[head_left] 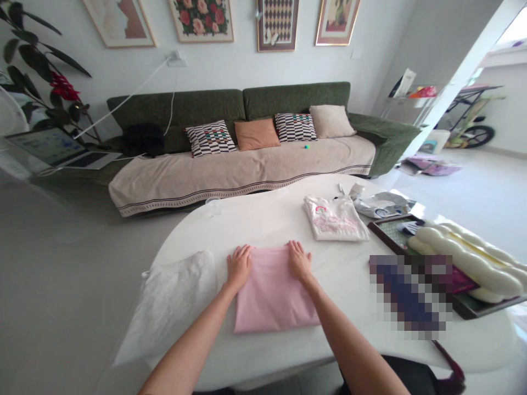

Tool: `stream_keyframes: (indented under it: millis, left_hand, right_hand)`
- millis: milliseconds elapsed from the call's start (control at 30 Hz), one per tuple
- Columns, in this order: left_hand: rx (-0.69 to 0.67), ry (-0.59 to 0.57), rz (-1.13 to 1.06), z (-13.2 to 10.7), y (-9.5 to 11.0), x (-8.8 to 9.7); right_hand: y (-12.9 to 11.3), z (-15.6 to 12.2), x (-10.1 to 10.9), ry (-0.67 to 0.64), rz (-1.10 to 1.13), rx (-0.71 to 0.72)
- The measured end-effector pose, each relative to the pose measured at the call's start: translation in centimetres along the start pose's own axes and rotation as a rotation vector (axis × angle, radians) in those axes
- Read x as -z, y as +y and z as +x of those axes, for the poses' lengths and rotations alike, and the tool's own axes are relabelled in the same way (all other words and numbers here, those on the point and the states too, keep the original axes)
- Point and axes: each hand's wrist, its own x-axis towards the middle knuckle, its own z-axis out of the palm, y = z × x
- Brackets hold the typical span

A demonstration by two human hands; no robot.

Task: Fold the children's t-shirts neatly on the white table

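A folded pink garment (272,293) lies on the white table (263,219) right in front of me. My left hand (239,265) rests flat on its far left corner, fingers stretched out. My right hand (300,261) lies flat on its far right corner, fingers spread as well. Neither hand holds anything. Further back on the right lies a folded white garment with a pink print (335,218).
A white lacy cloth (168,302) lies at the table's left edge. At the right stand a dark tray (473,304) with a cream puffy cushion (465,255), a crumpled plastic bag (381,204) and a blurred-out patch. A green sofa (247,137) is behind.
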Motion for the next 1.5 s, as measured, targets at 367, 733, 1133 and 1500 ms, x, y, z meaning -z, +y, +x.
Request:
stream_keyframes:
  millis: [367, 733, 1133, 1500]
  left_hand:
    - [-0.078, -0.295, -0.211, 0.1, -0.7, 6.0]
    - [-0.408, 0.079, -0.263, -3.6, 5.2, 19.1]
    - [-0.524, -0.296, -0.124, -8.7, 2.5, 6.9]
    - [-0.237, -0.156, 0.177, -2.7, 1.3, 3.6]
  right_hand:
    - [1.3, -2.0, 6.8, -0.086, -0.005, 0.155]
    - [1.8, -8.4, 17.7, 0.453, 0.24, 0.404]
    - [3.4, -17.2, 2.8, 0.103, 0.144, 0.257]
    - [-5.4, -18.5, -0.2, -0.035, 0.153, 0.404]
